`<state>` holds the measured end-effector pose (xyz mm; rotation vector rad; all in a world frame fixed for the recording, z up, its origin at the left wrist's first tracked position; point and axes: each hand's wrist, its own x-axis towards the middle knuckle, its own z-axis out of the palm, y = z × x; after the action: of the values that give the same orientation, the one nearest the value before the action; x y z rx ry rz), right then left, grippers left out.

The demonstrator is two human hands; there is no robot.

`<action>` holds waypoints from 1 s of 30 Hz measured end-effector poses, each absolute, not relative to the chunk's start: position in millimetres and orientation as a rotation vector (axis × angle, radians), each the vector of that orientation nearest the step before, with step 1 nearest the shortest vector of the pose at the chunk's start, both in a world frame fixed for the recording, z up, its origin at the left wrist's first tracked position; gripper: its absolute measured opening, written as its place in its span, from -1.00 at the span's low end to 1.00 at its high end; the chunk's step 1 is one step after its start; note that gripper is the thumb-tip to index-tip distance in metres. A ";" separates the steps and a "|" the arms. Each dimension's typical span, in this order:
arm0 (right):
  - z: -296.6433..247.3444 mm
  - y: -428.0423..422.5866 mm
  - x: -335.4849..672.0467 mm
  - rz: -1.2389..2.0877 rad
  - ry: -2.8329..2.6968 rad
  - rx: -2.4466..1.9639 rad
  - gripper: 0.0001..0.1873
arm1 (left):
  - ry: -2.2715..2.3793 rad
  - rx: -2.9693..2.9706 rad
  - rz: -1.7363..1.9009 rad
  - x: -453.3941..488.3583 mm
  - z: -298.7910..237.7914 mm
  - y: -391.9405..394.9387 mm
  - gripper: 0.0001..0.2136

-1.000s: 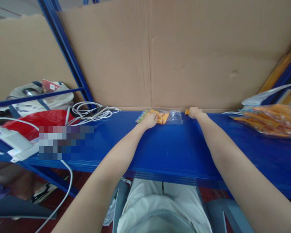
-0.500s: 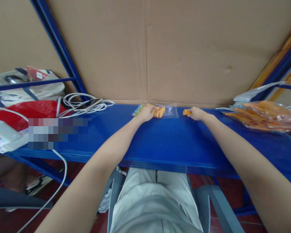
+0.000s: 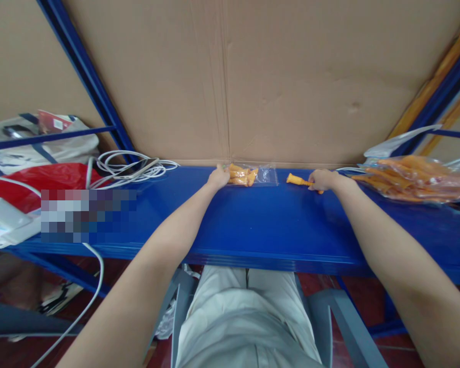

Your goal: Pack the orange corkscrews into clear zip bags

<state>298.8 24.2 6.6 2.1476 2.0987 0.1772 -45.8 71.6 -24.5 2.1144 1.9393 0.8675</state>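
My left hand (image 3: 218, 177) is closed on the left end of a small clear plastic bag (image 3: 270, 175), which lies flat against the back of the blue table. Inside the bag are orange plastic pieces (image 3: 242, 175); the colourful label end is mostly covered by my fingers. To the right, my right hand (image 3: 324, 179) pinches the thin part of a loose orange plastic piece (image 3: 299, 180). Its thicker ribbed end points left towards the bag, and a bit of it shows below my fingers. What the piece is, I cannot tell.
A large clear bag of orange pieces (image 3: 425, 180) lies at the right. Coiled white cable (image 3: 138, 171), a red plastic bag (image 3: 57, 179), a cloth bag (image 3: 42, 140) and a white device (image 3: 7, 220) crowd the left. Cardboard (image 3: 291, 82) stands behind the blue table (image 3: 260, 225).
My right hand has shifted right along the loose orange piece, baring more of it. My left hand has slid left to the bag's end, uncovering the orange pieces inside.
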 end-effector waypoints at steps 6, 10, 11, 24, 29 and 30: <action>17.0 12.2 286.1 0.263 2.154 2.194 -0.74 | 1.941 2.082 0.731 -36.9 -19.3 62.7 -0.66; 23.6 7.9 276.9 0.259 2.320 2.202 -0.72 | 1.875 2.137 0.697 -31.2 -18.5 56.4 -0.65; 24.1 7.7 274.9 0.253 2.357 2.187 -0.73 | 1.857 2.152 0.696 -30.4 -18.9 55.8 -0.65; 12.1 12.3 264.7 -0.094 2.861 2.034 -0.79 | 1.446 2.264 0.811 -20.8 -21.3 51.1 -0.68; 12.8 13.4 269.6 -0.362 2.899 2.072 -0.78 | 1.409 2.251 0.865 -20.5 -23.1 54.2 -0.71; 12.8 13.4 269.8 -0.374 2.896 2.095 -0.78 | 1.408 2.240 0.873 -20.3 -23.7 54.8 -0.71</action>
<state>269.8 13.4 12.8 2.0948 2.8956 -0.3738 -20.3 54.8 -23.7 2.2400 1.4081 0.8729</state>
